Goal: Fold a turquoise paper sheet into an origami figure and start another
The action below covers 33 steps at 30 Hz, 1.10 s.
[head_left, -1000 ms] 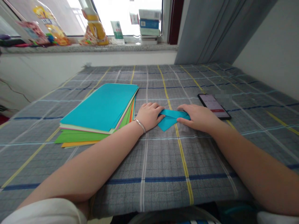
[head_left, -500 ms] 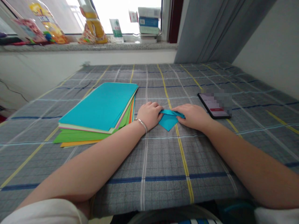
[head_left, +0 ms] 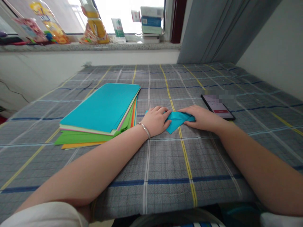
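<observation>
We find the folded blue paper (head_left: pixel 177 118) inward of the near edge of the checked cloth (head_left: pixel 168 164); left hand (head_left: pixel 156 121) half-curled over it, grip undetermined; right hand (head_left: pixel 201 118) pinching its right end.

home: curtain (head_left: pixel 213 28), plaid cloth (head_left: pixel 123 195)

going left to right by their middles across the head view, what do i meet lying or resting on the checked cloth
Stack of coloured paper → left hand → folded blue paper → right hand → phone
</observation>
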Each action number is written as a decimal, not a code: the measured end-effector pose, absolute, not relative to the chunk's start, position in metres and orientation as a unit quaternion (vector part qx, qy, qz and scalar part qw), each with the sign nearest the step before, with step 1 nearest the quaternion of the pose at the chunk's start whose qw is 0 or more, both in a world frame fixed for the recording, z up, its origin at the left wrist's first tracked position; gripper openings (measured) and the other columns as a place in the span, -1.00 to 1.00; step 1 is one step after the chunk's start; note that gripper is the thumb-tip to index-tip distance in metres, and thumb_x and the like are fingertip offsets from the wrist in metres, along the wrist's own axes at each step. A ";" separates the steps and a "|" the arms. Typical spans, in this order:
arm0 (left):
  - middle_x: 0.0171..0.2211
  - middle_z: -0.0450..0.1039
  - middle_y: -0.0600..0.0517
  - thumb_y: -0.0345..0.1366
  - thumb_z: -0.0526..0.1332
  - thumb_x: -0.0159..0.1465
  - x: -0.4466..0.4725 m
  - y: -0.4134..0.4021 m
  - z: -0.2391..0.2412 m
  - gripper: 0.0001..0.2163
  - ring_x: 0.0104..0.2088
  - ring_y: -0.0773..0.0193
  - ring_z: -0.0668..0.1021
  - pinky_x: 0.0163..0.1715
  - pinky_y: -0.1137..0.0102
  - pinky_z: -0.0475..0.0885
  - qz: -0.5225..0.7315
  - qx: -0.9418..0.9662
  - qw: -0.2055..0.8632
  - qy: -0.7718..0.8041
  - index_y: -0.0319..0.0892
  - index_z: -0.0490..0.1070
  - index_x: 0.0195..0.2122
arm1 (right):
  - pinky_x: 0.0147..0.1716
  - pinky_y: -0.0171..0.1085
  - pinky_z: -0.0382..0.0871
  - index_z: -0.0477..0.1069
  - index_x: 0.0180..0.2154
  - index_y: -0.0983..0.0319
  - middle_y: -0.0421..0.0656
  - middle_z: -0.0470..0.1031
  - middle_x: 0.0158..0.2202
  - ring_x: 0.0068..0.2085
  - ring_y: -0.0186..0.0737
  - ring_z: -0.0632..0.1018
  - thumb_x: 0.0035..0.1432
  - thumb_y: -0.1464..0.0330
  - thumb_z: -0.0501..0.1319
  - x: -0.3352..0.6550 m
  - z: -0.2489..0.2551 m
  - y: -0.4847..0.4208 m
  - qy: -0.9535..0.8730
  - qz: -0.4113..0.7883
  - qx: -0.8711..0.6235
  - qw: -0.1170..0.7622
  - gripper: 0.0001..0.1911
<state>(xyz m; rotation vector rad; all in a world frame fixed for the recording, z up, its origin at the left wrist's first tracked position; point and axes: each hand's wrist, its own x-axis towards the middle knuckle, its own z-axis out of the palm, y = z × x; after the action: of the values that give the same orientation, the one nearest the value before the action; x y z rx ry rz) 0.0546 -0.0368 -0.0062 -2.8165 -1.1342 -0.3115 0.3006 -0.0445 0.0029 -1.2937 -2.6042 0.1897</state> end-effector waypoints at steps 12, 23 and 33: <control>0.34 0.16 -0.11 -0.15 -0.03 0.43 0.057 -0.040 -0.009 -0.51 0.33 0.04 0.23 0.31 0.03 0.07 -0.067 -0.940 0.011 -0.335 -0.24 0.13 0.33 | 0.10 -0.05 0.31 0.44 0.08 0.21 -0.08 0.51 0.11 0.09 -0.03 0.47 0.27 0.26 0.10 0.282 -0.002 -0.051 -0.892 -0.001 -0.438 0.115 -0.61; 0.17 0.40 -0.17 -0.11 0.09 0.36 0.058 -0.045 -0.008 -0.51 0.17 0.04 0.44 0.17 0.15 0.31 -0.119 -0.924 0.017 -0.362 -0.27 0.24 0.24 | 0.05 -0.05 0.33 0.39 0.13 0.24 -0.03 0.51 0.08 0.07 0.01 0.47 0.22 0.26 0.17 0.276 -0.002 -0.050 -0.888 -0.009 -0.446 0.111 -0.54; 0.18 0.36 -0.31 -0.28 0.03 0.41 0.068 -0.055 -0.014 -0.63 0.21 0.03 0.42 0.21 0.19 0.32 -0.100 -0.924 0.058 -0.365 -0.45 0.34 0.11 | 0.05 -0.04 0.39 0.44 0.12 0.25 -0.03 0.51 0.11 0.10 -0.02 0.49 0.27 0.38 0.11 0.272 -0.004 -0.050 -0.904 -0.021 -0.411 0.112 -0.60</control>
<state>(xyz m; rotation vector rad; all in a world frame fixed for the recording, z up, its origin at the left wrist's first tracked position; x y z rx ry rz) 0.0681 -0.0553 -0.0141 -2.8003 -1.1056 -0.3040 0.2717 -0.0497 -0.0040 -1.2073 -2.6538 -0.0626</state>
